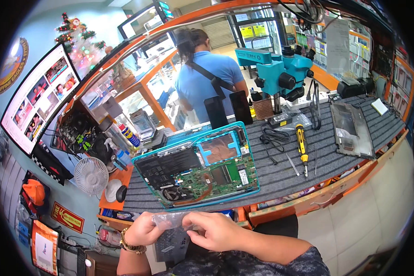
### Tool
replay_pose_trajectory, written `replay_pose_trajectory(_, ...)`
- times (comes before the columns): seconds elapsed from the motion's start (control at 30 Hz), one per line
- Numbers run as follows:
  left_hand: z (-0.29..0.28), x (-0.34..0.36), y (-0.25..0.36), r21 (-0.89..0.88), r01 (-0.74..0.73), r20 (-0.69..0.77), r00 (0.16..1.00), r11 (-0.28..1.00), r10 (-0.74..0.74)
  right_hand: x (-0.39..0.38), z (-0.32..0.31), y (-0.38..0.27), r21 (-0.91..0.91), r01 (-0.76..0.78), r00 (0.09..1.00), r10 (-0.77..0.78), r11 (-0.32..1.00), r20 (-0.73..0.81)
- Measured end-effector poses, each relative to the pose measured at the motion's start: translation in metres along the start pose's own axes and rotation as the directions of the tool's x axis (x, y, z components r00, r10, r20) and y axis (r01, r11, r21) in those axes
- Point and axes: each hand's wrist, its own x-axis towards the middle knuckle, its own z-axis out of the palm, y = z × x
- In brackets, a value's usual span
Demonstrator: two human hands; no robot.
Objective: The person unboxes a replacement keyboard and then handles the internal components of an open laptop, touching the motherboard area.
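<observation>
Near the bench's front edge, my left hand (141,230) is closed on one end of a small clear plastic bag (169,220). My right hand (212,231) has its fingers curled at the bag's other end, thumb bent inward. What the bag contains, if anything, I cannot make out. Just beyond the hands lies an opened laptop (191,202) with a teal rim, its insides facing up. It shows a black battery (165,166), a green circuit board (232,177), a fan (174,193) and a copper heat pipe (208,185). Neither hand touches the laptop.
Right of the laptop lie a yellow-black screwdriver (301,145), tweezers (292,164), a black cable (275,140) and a grey laptop cover (352,129). A teal microscope (280,73) stands behind. At left is a white fan (91,175). Another person (209,87) stands beyond the bench.
</observation>
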Motion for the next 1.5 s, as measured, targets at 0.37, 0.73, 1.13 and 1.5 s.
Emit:
replay_pose_trajectory(0.37,-0.011,-0.016,-0.042,-0.161,0.077,-0.088,0.992,0.984,-0.092,0.026,0.034,-0.034,-0.295,0.090,0.993,-0.063,0.951,0.102)
replay_pose_trajectory(0.73,-0.006,0.023,-0.056,-0.284,-0.280,-0.481,0.869,0.917,0.117,0.065,0.063,-0.075,0.227,-0.127,0.956,0.181,0.966,-0.233)
replay_pose_trajectory(1.13,-0.002,0.021,-0.053,-0.269,-0.262,-0.428,0.895,0.927,0.129,0.067,0.060,-0.112,-0.587,-0.118,0.992,0.074,0.801,-0.098)
replay_pose_trajectory(1.5,0.004,0.027,-0.063,-0.100,-0.290,-0.402,0.887,0.952,0.228,0.069,0.084,-0.108,-0.829,0.053,0.929,0.278,0.556,0.246)
